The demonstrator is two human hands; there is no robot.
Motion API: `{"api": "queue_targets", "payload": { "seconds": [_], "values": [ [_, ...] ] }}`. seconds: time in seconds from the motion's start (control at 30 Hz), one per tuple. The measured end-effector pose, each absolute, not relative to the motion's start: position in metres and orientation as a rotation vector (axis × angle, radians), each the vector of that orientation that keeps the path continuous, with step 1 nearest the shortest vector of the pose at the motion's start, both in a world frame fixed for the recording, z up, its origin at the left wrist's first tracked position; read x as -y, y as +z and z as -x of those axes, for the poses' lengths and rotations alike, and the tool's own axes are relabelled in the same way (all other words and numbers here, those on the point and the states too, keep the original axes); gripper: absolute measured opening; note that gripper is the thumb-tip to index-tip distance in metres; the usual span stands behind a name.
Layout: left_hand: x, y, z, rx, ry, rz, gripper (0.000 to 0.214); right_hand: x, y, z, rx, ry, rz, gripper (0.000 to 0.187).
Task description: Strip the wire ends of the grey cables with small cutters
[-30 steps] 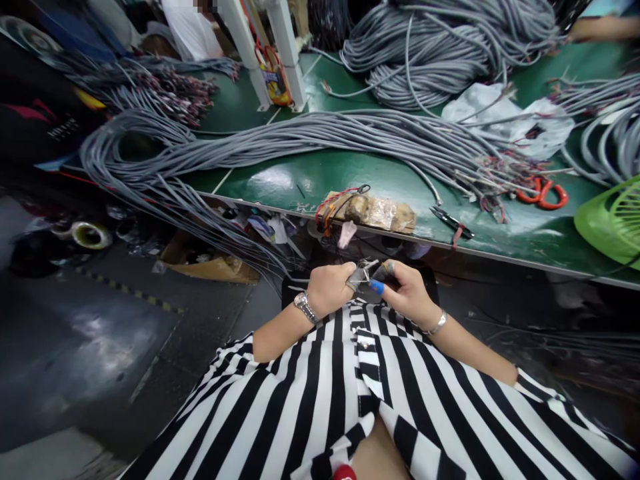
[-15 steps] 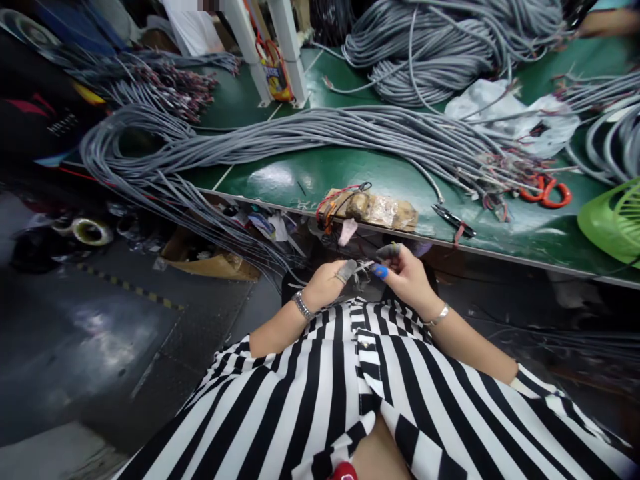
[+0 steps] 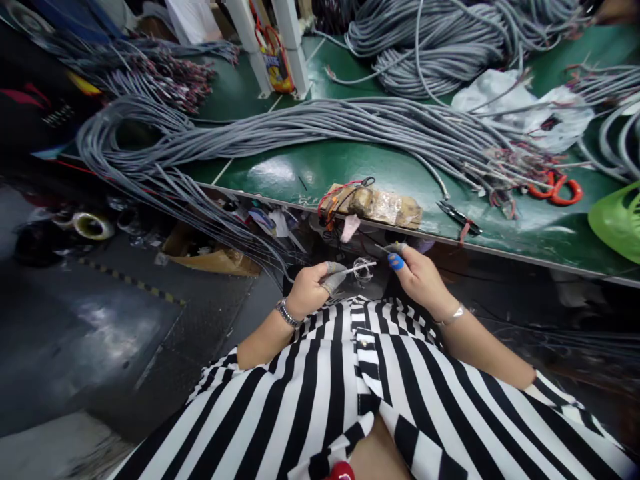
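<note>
My left hand [image 3: 314, 288] is closed in a pinch, with a grey finger cot on its fingertip. It grips a thin grey wire end [image 3: 361, 268] that points right. My right hand [image 3: 417, 275], with a blue cot on the thumb and a grey one on a finger, is pinched on a thin wire strand just right of it. Both hands hover in front of my striped top, just below the front edge of the green table [image 3: 310, 175]. A small clear loop hangs between the hands.
Long grey cable bundles [image 3: 310, 130] lie across the table and droop off its left edge. A brown taped block with red wires [image 3: 373, 205] sits at the front edge, small cutters [image 3: 457, 217] and orange-handled scissors [image 3: 555, 187] to its right, a green fan [image 3: 617, 220] far right.
My hands have drawn apart: the left moved slightly down and left, the right moved right. The wire end now sticks out between them, and the view has shifted a little.
</note>
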State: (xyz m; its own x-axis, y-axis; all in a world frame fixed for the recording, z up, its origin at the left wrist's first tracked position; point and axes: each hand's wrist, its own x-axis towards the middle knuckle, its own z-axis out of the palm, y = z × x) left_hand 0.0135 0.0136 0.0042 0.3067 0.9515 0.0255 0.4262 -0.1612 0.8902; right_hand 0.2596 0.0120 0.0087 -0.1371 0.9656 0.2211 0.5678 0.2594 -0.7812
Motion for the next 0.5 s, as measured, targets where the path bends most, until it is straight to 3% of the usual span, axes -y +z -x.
{"api": "queue_targets", "payload": {
  "seconds": [0.1,0.2,0.5],
  "values": [
    [-0.015,0.008,-0.012,-1.245,0.761,-1.813,0.025,-0.008,0.029,-0.261,2.092,0.274,1.334,0.024],
    [-0.015,0.008,-0.012,-1.212,0.744,-1.845,0.025,-0.007,0.041,-0.256,2.305,0.064,1.273,0.022],
    [-0.013,0.010,-0.008,-1.204,0.763,-1.896,0.025,-0.015,0.034,-0.257,2.421,-0.041,1.298,0.020]
  ]
}}
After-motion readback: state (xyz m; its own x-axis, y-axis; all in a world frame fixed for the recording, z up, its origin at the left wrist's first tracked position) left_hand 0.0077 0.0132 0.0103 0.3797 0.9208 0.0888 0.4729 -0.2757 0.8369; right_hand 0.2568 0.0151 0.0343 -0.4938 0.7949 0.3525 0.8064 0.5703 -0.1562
